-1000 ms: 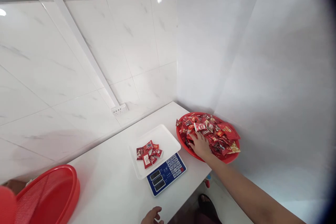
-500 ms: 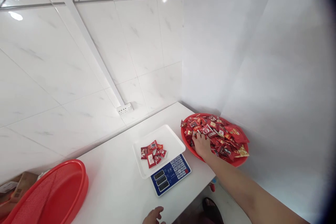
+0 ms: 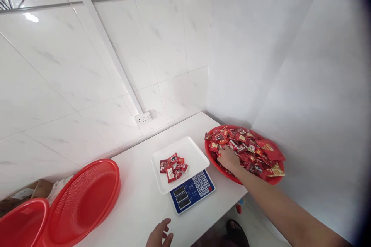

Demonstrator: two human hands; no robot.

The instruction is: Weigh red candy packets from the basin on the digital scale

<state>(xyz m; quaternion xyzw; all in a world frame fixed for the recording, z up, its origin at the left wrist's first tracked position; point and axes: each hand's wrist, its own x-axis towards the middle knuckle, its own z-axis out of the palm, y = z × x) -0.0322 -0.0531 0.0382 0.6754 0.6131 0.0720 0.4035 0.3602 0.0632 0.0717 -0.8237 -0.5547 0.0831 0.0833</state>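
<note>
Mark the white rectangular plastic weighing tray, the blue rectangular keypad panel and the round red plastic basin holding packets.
White rectangular plastic weighing tray (image 3: 194, 157), head view: bare right part.
Blue rectangular keypad panel (image 3: 191, 192), head view: middle of its face.
Round red plastic basin (image 3: 216, 166), head view: near-left rim.

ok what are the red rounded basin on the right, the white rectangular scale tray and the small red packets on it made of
Red rounded basin: likely smooth plastic, from its even colour and moulded rim. White rectangular scale tray: probably smooth plastic, with rounded corners; coated metal is possible. Small red packets: perhaps printed film, from their graphics and crinkled look.
</note>
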